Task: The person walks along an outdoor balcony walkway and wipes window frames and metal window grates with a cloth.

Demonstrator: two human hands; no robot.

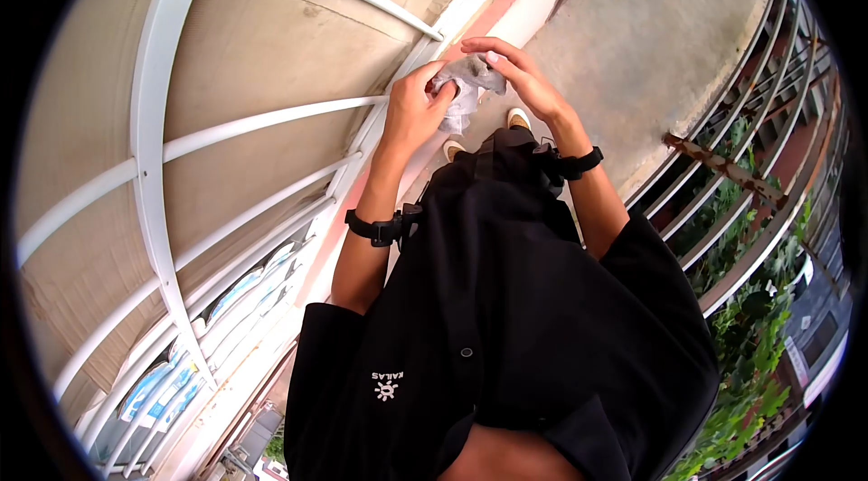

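Observation:
A crumpled, grey-stained whitish cloth (463, 94) hangs between my two hands, in front of my body. My left hand (418, 110) is closed on its near left side, with the thumb pressed into the folds. My right hand (529, 83) curves over the darker grey upper part, fingers bent around it and the thumb against it. The loose lower end droops below my left hand. The folds hide part of the fingertips, and whether anything lies inside the cloth cannot be seen.
White metal window bars (149, 119) run along my left, with brown board behind them. A concrete floor (624, 56) stretches ahead. On my right stands a rusty metal railing (723, 169) with green leaves (755, 336) beyond it. Black straps circle both wrists.

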